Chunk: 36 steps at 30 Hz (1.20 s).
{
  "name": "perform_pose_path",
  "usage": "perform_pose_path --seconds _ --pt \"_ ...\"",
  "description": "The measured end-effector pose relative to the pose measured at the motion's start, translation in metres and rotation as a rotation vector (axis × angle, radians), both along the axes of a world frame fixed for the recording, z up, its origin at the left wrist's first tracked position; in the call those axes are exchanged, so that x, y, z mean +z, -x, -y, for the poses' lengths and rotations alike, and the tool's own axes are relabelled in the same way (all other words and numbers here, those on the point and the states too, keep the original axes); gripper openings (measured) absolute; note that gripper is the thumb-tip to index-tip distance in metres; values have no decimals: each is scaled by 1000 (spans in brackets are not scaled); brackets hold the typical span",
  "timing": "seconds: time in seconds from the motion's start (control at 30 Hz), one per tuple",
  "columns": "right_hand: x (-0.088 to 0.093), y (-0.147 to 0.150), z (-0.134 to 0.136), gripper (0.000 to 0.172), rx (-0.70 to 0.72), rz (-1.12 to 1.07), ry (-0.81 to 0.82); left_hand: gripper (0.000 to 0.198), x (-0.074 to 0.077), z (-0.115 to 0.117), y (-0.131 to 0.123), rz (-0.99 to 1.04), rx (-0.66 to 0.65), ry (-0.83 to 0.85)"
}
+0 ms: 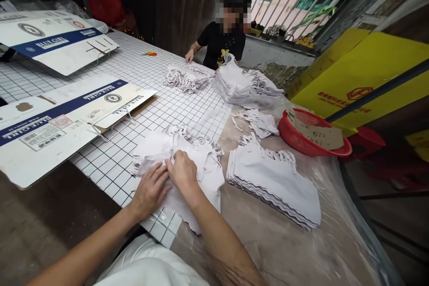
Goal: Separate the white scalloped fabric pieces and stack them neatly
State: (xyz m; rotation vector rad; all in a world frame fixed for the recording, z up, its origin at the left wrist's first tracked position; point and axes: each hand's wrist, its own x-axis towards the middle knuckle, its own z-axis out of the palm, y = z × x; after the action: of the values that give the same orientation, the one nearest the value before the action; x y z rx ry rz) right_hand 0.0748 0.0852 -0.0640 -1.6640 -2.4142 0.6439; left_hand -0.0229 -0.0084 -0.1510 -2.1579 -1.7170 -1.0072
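Observation:
My left hand (pixel 150 190) and my right hand (pixel 182 170) rest side by side on a loose pile of white fabric bags (pixel 204 174) lying in front of me. The fingers of both hands are curled and pinch the top layer of the white fabric near its handles. To the right of my hands lies a neat fanned stack of white bags (pixel 278 183) with zigzag-cut edges.
A grid-printed sheet (pixel 150 80) covers the table (pixel 275 241); flattened cardboard boxes (pixel 63 120) lie at left. More white bag piles (pixel 244 87) sit farther back. A red basket (pixel 311 136) holds a cardboard scrap. Another person in black (pixel 221 42) stands at the far end.

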Motion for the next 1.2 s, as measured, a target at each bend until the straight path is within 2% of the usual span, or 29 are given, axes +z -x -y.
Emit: perform_pose_path --seconds 0.1,0.17,0.27,0.4,0.5,0.6,0.67,0.73,0.83,0.93,1.03,1.2 --pt "-8 16 -16 15 -23 -26 26 41 -14 -4 -4 -22 41 -1" --pt "-10 18 -27 8 -69 -226 159 44 -19 -4 -3 -19 47 9" --pt "-9 19 -45 10 -132 -539 434 48 -19 -4 -2 -24 53 26" --pt "-2 19 -55 11 -115 -593 547 48 -17 -5 -3 -4 56 12" --pt "2 11 -47 13 -14 -504 386 46 -17 -6 -4 17 47 24" --pt "0 4 -32 15 247 -298 125 34 -17 -6 -5 35 47 11" --pt "-5 5 -26 12 352 -181 50 25 -16 -7 -5 37 47 -7" --pt "-10 11 -24 4 368 -113 17 21 -15 -7 -5 31 54 -20" --pt "-16 16 -26 9 378 -52 -21 21 -16 -7 -6 45 68 -28" --pt "-15 10 -32 10 493 -76 -46 26 -18 -7 -7 81 60 -7" --pt "-13 -1 -40 22 620 -149 -14 32 -20 -7 -7 111 53 4" --pt "-19 2 -41 22 599 -18 -103 33 -18 -4 -7 227 66 -19"
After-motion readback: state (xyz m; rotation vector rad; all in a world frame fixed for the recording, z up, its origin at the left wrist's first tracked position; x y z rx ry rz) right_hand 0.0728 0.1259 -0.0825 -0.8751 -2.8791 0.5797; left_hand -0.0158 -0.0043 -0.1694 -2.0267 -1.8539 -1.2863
